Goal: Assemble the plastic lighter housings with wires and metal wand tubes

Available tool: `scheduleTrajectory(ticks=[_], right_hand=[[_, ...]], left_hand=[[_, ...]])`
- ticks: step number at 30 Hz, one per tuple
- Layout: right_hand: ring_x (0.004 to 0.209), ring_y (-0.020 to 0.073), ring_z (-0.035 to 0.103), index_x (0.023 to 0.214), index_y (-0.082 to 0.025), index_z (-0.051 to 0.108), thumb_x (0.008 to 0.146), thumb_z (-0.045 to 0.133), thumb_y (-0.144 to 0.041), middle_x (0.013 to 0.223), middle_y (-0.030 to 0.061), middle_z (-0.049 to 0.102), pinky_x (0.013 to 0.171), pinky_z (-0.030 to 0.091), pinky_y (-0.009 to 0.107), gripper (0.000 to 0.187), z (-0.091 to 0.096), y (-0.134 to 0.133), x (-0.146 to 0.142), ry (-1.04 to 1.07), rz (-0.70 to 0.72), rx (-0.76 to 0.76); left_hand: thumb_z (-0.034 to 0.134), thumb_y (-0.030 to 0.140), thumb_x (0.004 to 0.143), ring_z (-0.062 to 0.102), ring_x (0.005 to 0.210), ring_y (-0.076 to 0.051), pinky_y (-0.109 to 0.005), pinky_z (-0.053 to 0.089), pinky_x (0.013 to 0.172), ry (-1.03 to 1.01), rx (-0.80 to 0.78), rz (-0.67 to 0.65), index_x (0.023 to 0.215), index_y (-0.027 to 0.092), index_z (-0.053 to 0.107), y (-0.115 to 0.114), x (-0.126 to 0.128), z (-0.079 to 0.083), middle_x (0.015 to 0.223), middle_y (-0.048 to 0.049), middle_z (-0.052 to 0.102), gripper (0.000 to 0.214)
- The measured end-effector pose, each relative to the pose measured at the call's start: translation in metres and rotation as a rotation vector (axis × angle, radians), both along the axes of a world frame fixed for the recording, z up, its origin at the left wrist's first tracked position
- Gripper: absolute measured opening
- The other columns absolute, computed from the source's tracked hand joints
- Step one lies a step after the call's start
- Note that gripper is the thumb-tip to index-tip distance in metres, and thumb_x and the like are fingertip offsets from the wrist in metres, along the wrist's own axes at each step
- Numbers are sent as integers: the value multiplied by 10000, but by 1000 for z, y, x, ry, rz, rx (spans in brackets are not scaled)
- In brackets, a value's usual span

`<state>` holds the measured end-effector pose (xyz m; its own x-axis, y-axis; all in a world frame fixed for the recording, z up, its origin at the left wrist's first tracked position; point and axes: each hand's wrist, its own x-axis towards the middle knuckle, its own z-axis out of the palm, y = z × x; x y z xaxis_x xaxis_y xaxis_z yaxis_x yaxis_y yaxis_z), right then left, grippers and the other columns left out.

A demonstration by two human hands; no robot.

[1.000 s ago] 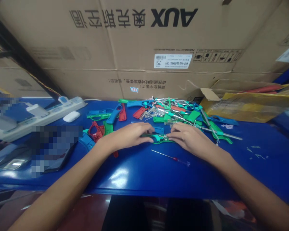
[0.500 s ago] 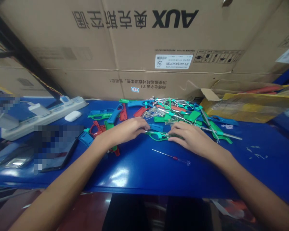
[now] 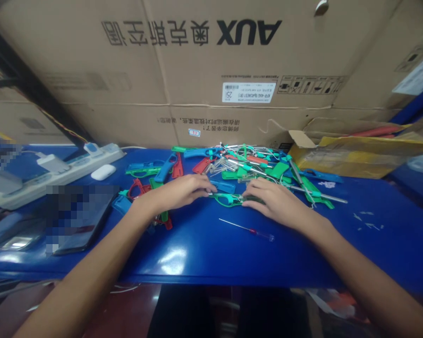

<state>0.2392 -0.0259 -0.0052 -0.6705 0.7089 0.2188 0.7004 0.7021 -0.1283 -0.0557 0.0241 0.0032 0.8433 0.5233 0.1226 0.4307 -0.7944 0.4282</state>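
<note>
Between both hands is a green long-necked lighter (image 3: 229, 202), with a loop-shaped trigger guard, a turquoise trigger and a thin metal tube. My left hand (image 3: 188, 191) is closed, its fingertips pinching the tube end. My right hand (image 3: 270, 195) has thumb and fingers around the handle end, which they partly hide. In front of the hands lies a screwdriver (image 3: 253, 231) with a thin shaft and a clear and red handle. Just behind the lighter rests a blue handle shell (image 3: 223, 186).
Behind my hands spreads a pile of lighter parts (image 3: 254, 162). Red, blue and green handle parts (image 3: 167, 168) lie left. A power strip (image 3: 61, 171), white case (image 3: 103, 172) and dark tablet (image 3: 88, 225) are further left. Small clear bits (image 3: 368, 220) and an opened carton (image 3: 348, 157) are right.
The whole view has shifted slightly, so things sit a little further left. Both hands keep their hold on the green lighter, with hardly any movement.
</note>
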Motion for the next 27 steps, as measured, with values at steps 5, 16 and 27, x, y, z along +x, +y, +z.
scheduleTrajectory(ticks=[5, 16, 27], right_hand=[[989, 247, 640, 1043, -177, 703, 998, 569, -313, 1014, 89, 682, 854, 527, 392, 196, 0, 0, 0, 1, 4, 6], [984, 242, 637, 1045, -173, 696, 996, 574, -314, 1012, 85, 673, 856, 529, 392, 193, 1, 0, -1, 5, 6, -12], [968, 241, 625, 1047, -177, 682, 1005, 554, -331, 1005, 84, 655, 847, 522, 392, 204, 1, 0, -1, 2, 0, -38]], left_hand=[[460, 224, 1038, 652, 1017, -192, -349, 518, 920, -12, -1, -3, 1190, 210, 693, -1, 1, -1, 1123, -79, 684, 279], [529, 223, 1006, 670, 963, -187, -342, 537, 900, 1, 5, -11, 1093, 175, 734, 0, 3, -1, 1062, -81, 706, 227], [557, 156, 983, 701, 919, -193, -342, 560, 863, -19, 93, -20, 1024, 133, 767, -3, 8, -2, 1022, -100, 740, 215]])
